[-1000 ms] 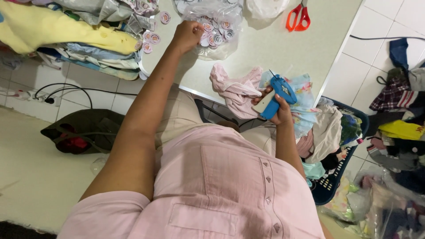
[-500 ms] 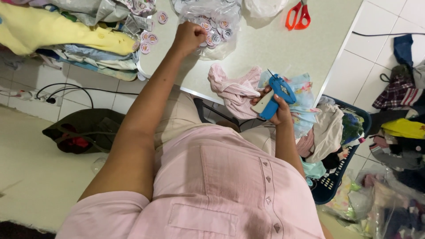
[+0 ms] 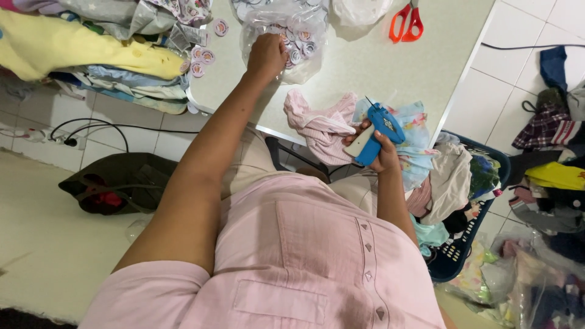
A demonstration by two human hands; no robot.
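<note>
My left hand [image 3: 266, 56] reaches across the white table [image 3: 378, 73] into a clear plastic bag of round paper tags [image 3: 301, 39]. Its fingers curl down among the tags, and what they grip is hidden. My right hand [image 3: 385, 159] holds a blue tagging gun [image 3: 379, 129] at the table's near edge, needle pointing up and away. The gun rests over a crumpled pink garment [image 3: 320, 125] and a light blue floral cloth [image 3: 414, 122]. I wear a pink buttoned shirt.
Orange-handled scissors [image 3: 407, 23] lie at the table's far side. A stack of folded clothes [image 3: 91, 52] with loose round tags [image 3: 201, 55] sits at the left. A dark basket [image 3: 481, 207] full of clothes stands on the tiled floor at right. A dark bag [image 3: 116, 183] and cables [image 3: 91, 125] lie below left.
My left hand has stayed in the bag of tags with only slight shifting. The right hand still holds the tagging gun in about the same place.
</note>
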